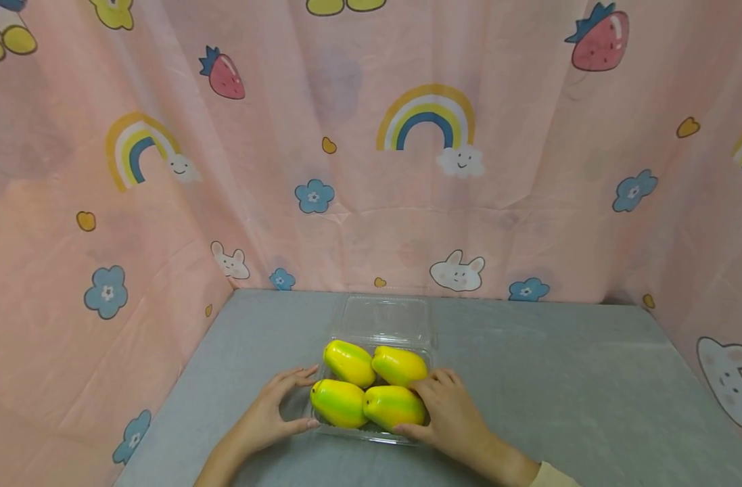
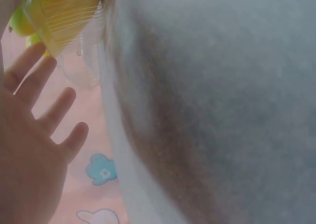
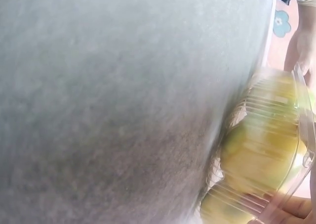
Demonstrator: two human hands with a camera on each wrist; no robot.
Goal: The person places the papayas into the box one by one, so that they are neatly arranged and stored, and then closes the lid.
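Several yellow-green, mango-shaped fruits (image 1: 340,404) lie in two rows in a clear plastic clamshell box (image 1: 371,433), its lid (image 1: 385,321) folded back. My left hand (image 1: 270,412) is at the box's left side, thumb and fingers spread apart. In the left wrist view the fingers (image 2: 37,80) look nearly straight, with the foremost fingertips against the box's edge. My right hand (image 1: 452,412) holds the right end of the front right fruit (image 1: 393,407), thumb low and fingers bent over it. In the right wrist view, the ribbed box wall (image 3: 261,135) partly covers the right fingers (image 3: 294,206).
The box stands on a grey tabletop (image 1: 559,379). A pink curtain (image 1: 371,237) printed with rainbows, strawberries and rabbits closes off the back and both sides.
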